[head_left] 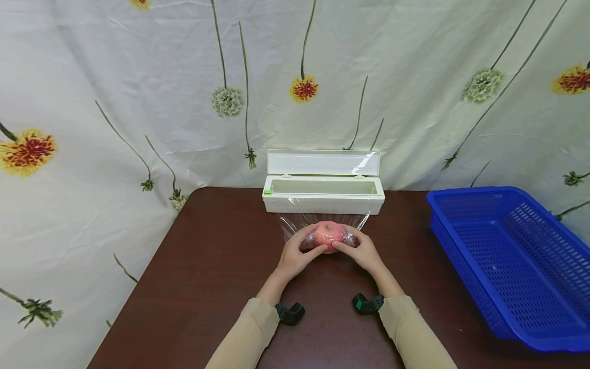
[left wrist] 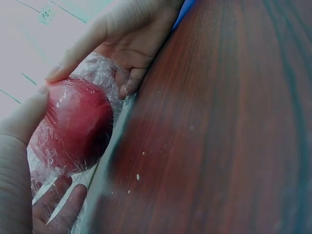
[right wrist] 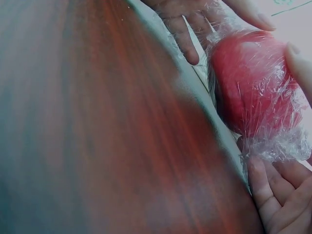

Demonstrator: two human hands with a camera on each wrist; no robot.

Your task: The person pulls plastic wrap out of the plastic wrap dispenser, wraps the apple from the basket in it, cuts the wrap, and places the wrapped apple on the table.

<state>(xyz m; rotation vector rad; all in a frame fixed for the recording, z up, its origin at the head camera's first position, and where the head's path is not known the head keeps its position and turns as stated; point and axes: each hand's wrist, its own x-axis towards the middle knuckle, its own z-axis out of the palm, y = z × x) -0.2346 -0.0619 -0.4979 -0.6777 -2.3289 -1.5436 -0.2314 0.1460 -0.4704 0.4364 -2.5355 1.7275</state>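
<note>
Both hands hold a red apple (head_left: pixel 329 234) between them, with clear cling film (left wrist: pixel 100 66) gathered and crinkled at its two sides. My left hand (head_left: pixel 293 254) grips the apple's left side, its thumb (left wrist: pixel 24 112) on the near face and its fingers (left wrist: pixel 66 200) curled under the film. On the opposite side my right hand (head_left: pixel 366 250) grips in the same way, thumb on the near face. A loose sheet of film spreads from the apple toward a white cling film box (head_left: pixel 324 204) behind it, whose lid (head_left: pixel 318 162) is raised.
A blue plastic basket (head_left: pixel 470 271) stands on the right of the dark wooden table (head_left: pixel 221 266). Behind the table hangs a white flowered cloth (head_left: pixel 175 77). A dark wristband (head_left: pixel 290 313) is worn on the left wrist, another (head_left: pixel 367 304) on the right.
</note>
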